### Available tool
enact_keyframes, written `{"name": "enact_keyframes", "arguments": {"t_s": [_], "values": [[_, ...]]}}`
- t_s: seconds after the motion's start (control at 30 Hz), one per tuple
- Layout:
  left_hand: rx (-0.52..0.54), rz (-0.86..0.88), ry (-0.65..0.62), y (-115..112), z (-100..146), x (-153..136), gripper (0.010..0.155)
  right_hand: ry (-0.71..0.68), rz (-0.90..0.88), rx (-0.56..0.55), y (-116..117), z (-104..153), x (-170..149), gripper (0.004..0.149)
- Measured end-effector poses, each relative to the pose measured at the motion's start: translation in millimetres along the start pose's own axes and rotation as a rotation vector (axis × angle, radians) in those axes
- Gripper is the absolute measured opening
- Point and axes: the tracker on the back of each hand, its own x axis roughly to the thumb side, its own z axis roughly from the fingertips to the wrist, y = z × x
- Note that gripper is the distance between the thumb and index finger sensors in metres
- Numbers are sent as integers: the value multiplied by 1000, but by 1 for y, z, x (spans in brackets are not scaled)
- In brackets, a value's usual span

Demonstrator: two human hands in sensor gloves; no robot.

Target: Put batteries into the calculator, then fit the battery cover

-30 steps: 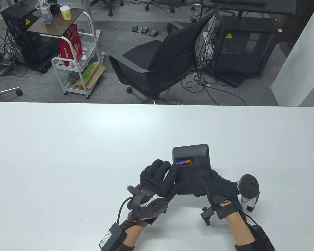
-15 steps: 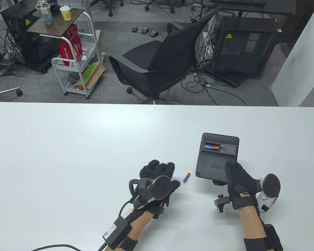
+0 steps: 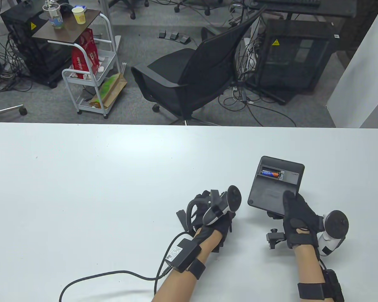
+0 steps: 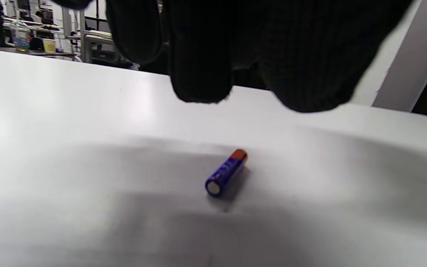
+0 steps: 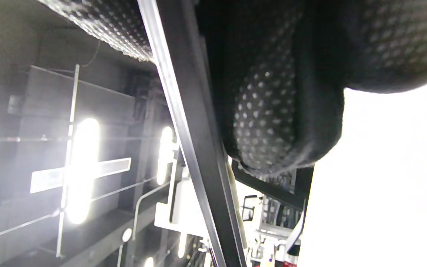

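Observation:
The black calculator (image 3: pixel 271 192) lies back side up and tilted, off to the right. My right hand (image 3: pixel 297 214) grips its near edge, thumb on top. One blue-and-orange battery (image 3: pixel 272 173) sits in the open compartment. A second battery (image 4: pixel 226 172) lies loose on the table in the left wrist view; my left hand hides it in the table view. My left hand (image 3: pixel 212 209) hovers over it, fingers (image 4: pixel 202 74) hanging open just above and not touching. A small dark flat piece (image 3: pixel 180 217), perhaps the battery cover, lies just left of that hand. The right wrist view shows only glove and the calculator's edge (image 5: pixel 184 111).
The white table (image 3: pixel 113 176) stretches wide to the left and back. A black cable (image 3: pixel 113 275) runs from my left wrist across the table's front. An office chair (image 3: pixel 192 75) and a cart (image 3: pixel 88 75) stand beyond the far edge.
My right hand carried the calculator to the right and turned it. My left hand let go of the calculator, and has moved right over the loose battery.

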Motion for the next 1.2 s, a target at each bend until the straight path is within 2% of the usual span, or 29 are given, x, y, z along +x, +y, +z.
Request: {"name": "enact_keyframes", "arguments": {"t_s": [0.07, 0.13, 0.33, 0.5, 0.9, 1.07, 1.2], "values": [[18, -45, 38, -4, -4, 3, 71, 4, -1, -8, -1, -1, -2, 55], [80, -63, 76, -7, -6, 5, 69, 2, 13, -15, -3, -2, -2, 55], [-40, -100, 121, -20, -21, 6, 70, 0, 33, -40, -8, -2, -3, 55], [-63, -146, 131, -25, -25, 11, 67, 5, 40, -42, -10, -4, -3, 55], [-62, -205, 117, -33, -36, 24, 58, 30, 27, -46, -12, -6, -5, 55], [-58, -222, 109, -35, -38, 25, 62, 31, 24, -46, -13, -6, -4, 55], [-54, -191, 104, -28, -38, 22, 64, 30, 23, -49, -14, -7, -5, 55]]}}
